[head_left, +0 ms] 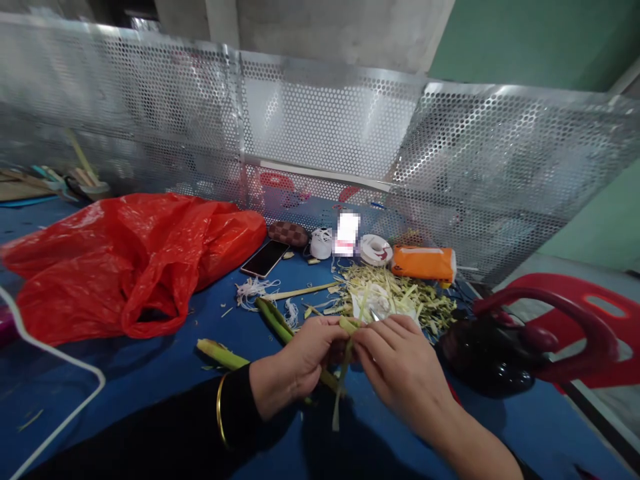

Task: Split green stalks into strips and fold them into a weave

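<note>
Two bare hands meet low in the middle of a blue table [150,380], just in front of the viewer. The left hand [300,363], in a black sleeve with a gold bangle [220,408] at the wrist, comes in from the lower left. It is curled shut around a green stalk [349,325], knuckles up. The right hand [397,363] reaches in from the lower right with its fingers bent and bunched, pinching the same stalk where it pokes out between the hands. A pale peeled strip [339,397] hangs down from the stalk. Just beyond the hands lies a pile of pale green peelings [400,297]. Two more stalks [273,317] lie to the left, and a crumpled red plastic bag [130,260] sits farther left. A perforated metal screen [325,127] stands behind.
</note>
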The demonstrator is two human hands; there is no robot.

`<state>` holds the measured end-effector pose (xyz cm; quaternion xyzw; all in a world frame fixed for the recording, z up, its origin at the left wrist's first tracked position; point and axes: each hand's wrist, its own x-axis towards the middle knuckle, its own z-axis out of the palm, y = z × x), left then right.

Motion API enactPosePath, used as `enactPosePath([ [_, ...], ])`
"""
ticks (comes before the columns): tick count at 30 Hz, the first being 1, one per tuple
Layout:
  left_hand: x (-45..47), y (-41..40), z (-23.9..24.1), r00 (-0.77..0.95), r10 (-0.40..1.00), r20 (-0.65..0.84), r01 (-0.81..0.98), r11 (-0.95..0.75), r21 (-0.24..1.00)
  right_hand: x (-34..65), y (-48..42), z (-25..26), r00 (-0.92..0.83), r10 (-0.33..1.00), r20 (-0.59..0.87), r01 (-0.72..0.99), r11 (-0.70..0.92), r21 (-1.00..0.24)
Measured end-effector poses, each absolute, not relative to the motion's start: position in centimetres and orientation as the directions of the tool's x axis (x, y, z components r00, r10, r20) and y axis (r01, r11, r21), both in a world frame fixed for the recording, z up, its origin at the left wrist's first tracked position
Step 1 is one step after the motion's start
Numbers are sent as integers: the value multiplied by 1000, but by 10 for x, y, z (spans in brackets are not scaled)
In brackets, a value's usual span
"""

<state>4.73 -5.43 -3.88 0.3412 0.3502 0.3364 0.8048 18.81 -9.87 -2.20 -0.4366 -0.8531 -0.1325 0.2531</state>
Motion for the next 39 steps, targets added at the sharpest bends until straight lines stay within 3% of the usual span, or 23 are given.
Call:
enactPosePath([
  [12,46,-54,-38,527,807,-267,-360,497,790,192,-100,-13,-476,701,531,840,540,41],
  [21,47,-52,-47,441,871,-216,-387,402,830,187,-101,-23,-662,617,425,749,557,359],
  [26,48,-54,-47,456,859,-233,-378,424,823,186,-100,-26,-755,571,323,656,636,406],
  [30,49,-54,-44,449,866,-219,-365,401,840,187,-99,-31,-757,532,380,653,644,398],
  [32,49,-53,-43,446,873,-197,-352,374,858,187,-99,-33,-685,542,487,710,648,277],
  [35,48,-53,-41,430,886,-170,-301,319,899,188,-98,-32,-357,680,640,800,576,-165],
  [37,48,-53,-39,425,889,-174,-253,300,920,189,-95,-29,-108,815,569,722,458,-518],
  [39,47,-54,-36,427,884,-189,-209,300,931,191,-92,-26,15,920,391,555,318,-769],
])
